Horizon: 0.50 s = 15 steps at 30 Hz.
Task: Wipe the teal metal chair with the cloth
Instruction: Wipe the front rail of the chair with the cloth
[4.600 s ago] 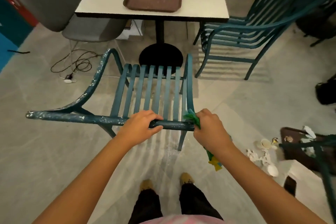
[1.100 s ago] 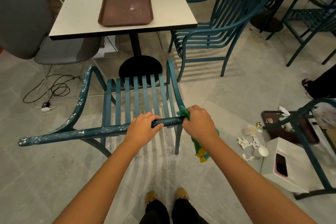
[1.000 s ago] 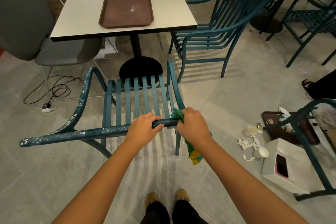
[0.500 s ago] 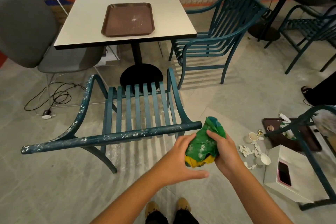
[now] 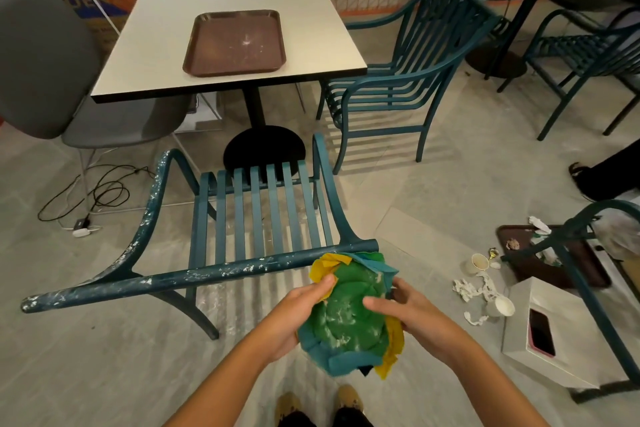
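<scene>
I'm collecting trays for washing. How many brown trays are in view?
2. One brown tray lies on the white table; a second tray lies on the floor at right, partly behind a teal chair arm. More may be hidden.

The cloth covers most fingers of the left hand and right hand, so can't tell how they sit underneath. 2 shoes get cropped by the bottom edge. Bits on the floor tray are too small to make out.
</scene>
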Each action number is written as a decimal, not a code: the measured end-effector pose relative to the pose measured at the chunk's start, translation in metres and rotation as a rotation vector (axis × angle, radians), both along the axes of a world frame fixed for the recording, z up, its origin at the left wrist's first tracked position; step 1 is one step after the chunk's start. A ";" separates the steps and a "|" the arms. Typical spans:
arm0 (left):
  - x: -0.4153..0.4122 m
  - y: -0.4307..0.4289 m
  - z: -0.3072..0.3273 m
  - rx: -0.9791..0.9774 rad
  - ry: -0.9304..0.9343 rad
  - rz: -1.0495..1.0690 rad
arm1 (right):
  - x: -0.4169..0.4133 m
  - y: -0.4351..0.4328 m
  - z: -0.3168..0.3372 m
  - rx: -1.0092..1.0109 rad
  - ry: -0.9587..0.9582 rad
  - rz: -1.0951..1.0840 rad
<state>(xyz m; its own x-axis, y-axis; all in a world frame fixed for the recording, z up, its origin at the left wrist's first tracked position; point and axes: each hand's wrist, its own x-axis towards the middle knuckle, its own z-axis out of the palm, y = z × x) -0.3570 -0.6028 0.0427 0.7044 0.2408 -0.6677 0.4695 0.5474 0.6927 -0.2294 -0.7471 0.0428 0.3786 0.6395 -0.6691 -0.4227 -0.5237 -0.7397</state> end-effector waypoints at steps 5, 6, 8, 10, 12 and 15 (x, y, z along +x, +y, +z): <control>-0.004 0.008 -0.001 -0.014 -0.014 0.049 | -0.003 0.009 0.001 0.035 -0.009 -0.099; -0.004 0.008 -0.002 0.039 -0.014 0.060 | -0.004 0.011 0.002 0.015 -0.029 -0.122; -0.003 0.007 -0.003 0.141 0.021 0.108 | -0.009 0.013 0.008 0.010 -0.020 -0.151; -0.002 0.006 -0.004 0.162 0.066 0.145 | -0.014 0.014 0.016 0.080 0.071 -0.183; -0.001 0.004 -0.003 0.245 0.092 0.118 | -0.017 0.012 0.021 0.154 0.168 -0.247; 0.001 -0.004 0.004 0.534 0.082 0.111 | -0.017 0.009 0.025 0.177 0.171 -0.411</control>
<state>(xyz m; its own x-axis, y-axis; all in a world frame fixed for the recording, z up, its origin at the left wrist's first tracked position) -0.3561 -0.6064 0.0465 0.6064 0.6306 -0.4844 0.4932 0.1796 0.8512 -0.2462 -0.7384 0.0677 0.5182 0.5693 -0.6383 -0.6916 -0.1602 -0.7043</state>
